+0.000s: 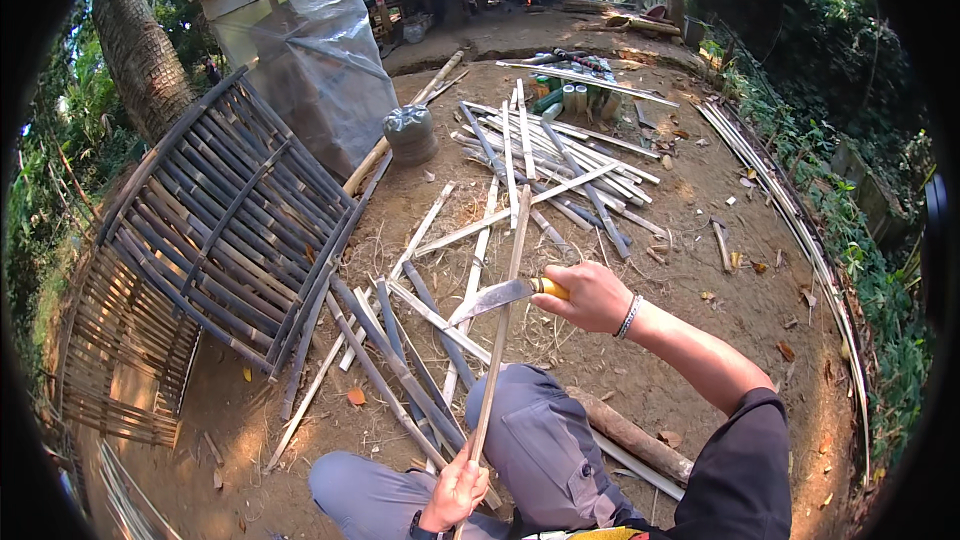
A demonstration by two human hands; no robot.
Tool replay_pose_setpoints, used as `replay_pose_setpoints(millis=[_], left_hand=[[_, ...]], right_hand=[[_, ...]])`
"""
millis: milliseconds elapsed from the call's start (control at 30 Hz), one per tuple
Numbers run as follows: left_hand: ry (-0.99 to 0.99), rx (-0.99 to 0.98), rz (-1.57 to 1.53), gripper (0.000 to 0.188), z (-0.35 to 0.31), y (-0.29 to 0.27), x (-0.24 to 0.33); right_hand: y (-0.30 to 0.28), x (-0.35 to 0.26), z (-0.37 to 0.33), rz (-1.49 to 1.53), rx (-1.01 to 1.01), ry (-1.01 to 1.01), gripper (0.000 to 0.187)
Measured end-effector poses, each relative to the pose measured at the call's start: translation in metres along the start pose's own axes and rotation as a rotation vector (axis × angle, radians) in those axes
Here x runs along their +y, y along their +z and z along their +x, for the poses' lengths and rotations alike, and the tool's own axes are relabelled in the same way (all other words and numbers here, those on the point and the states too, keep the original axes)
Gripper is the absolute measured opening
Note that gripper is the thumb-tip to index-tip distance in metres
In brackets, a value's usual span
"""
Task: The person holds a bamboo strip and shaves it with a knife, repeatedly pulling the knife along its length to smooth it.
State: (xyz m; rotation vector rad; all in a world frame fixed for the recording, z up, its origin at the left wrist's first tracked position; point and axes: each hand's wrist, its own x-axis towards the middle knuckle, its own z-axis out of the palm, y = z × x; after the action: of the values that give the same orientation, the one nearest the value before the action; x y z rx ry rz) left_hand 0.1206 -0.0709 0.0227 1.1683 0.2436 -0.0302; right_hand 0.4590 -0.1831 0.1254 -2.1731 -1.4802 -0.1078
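Note:
My right hand (597, 300) is closed round the yellow handle of a knife (497, 298). The knife's broad curved blade points left and lies across a long bamboo strip (515, 265). That strip stands up at a slant from between my knees, its far end over the ground ahead. Low in the view, my left hand (458, 490) grips the strip near its lower end, beside my left knee. Whether the blade bites into the strip or only rests on it, I cannot tell.
Split bamboo strips (590, 165) lie heaped ahead, and dark bamboo poles (400, 380) lie left of my knees. A slatted bamboo frame (235, 215) leans at the left. Behind it hangs plastic sheeting (320, 70). A log (635, 440) lies beside my right knee.

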Motion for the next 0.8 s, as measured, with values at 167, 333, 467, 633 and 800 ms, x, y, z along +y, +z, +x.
replay_pose_setpoints(millis=[167, 333, 467, 633, 800], left_hand=[[0.014, -0.011, 0.033, 0.056, 0.004, 0.005, 0.0], [0.06, 0.038, 0.081, 0.055, 0.0, 0.003, -0.003], [0.082, 0.074, 0.158, 0.055, 0.007, 0.011, -0.001], [0.203, 0.238, 0.525, 0.055, 0.004, 0.016, 0.001], [0.214, 0.28, 0.711, 0.057, 0.009, 0.03, 0.014]], right_hand=[[-0.021, 0.03, 0.024, 0.005, 0.265, 0.137, 0.044], [-0.007, 0.005, 0.004, -0.051, 0.054, 0.035, 0.046], [-0.032, 0.032, 0.024, -0.073, 0.218, 0.225, 0.048], [-0.02, -0.016, -0.007, -0.073, -0.131, 0.171, 0.049], [-0.042, 0.022, 0.003, -0.111, 0.129, 0.32, 0.05]])
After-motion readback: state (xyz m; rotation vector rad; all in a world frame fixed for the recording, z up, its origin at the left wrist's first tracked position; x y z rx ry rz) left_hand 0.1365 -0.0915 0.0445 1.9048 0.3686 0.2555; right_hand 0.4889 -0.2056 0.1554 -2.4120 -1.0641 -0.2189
